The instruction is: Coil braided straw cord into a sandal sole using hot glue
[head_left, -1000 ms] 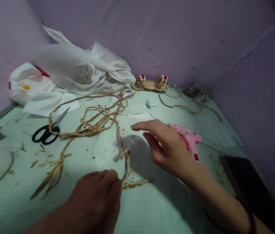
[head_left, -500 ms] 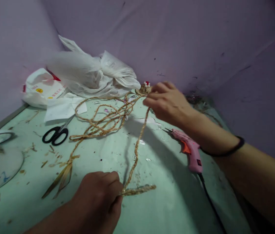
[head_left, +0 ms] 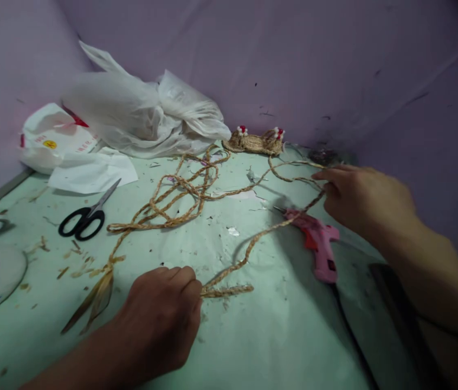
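Fingers [head_left: 191, 286] of the left hand [head_left: 163, 314] clench braided rope [head_left: 259, 236]; those of the right hand [head_left: 369, 200] grip it near a pink hot-glue gun [head_left: 323, 252].

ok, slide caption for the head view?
Left hand and right hand hold a braided cord, pink glue gun and black-handled scissors lying nearby.

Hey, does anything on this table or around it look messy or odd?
Yes. Dry scraps lie strewn near the black-handled scissors, looking like uncleared litter. One end of the braided rope splays into loose strips, unlike its neat braid, and dark marks show on the wall.
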Tool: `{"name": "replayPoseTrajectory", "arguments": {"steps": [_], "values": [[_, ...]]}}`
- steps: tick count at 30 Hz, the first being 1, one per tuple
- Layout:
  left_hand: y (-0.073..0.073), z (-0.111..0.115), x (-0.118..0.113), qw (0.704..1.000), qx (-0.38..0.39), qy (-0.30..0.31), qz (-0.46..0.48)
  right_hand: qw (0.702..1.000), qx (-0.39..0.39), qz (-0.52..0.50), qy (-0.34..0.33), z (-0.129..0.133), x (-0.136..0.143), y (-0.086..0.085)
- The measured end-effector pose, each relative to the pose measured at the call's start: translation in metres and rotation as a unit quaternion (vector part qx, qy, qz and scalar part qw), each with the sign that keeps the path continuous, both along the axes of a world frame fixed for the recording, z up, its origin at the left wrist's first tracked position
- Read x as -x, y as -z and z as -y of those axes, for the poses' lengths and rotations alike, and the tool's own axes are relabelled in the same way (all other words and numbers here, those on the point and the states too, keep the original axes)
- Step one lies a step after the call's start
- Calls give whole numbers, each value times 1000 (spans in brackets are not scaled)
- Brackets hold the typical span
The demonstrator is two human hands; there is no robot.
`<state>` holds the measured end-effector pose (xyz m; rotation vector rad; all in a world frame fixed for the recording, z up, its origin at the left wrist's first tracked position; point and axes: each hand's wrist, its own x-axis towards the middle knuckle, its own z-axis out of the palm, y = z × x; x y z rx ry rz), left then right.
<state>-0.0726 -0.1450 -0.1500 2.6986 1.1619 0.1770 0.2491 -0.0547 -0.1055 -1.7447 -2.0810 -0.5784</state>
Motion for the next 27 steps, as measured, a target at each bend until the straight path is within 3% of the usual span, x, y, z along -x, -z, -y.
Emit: {"name": "replayPoseTrajectory", "arguments": {"steps": [4, 7, 10, 12, 16, 27], "values": [[1, 0, 1, 1000, 4, 6, 0, 990, 77, 82, -89, 22, 42, -7], [0, -1, 2, 1000, -1, 8, 4, 971, 123, 28, -204, 29, 76, -11], [-2, -1, 2, 1000, -8, 19, 14, 908, 204, -35, -365, 31, 102, -13], [-3, -2, 2, 999, -16, 22, 19, 869, 271, -17, -413, 32, 113, -12], [0, -2, 7, 999, -22, 22, 27, 846, 345, 72, -401, 34, 116, -4], [1, -3, 7, 999, -21, 23, 16, 887, 294, 78, -346, 58, 97, 31]]}}
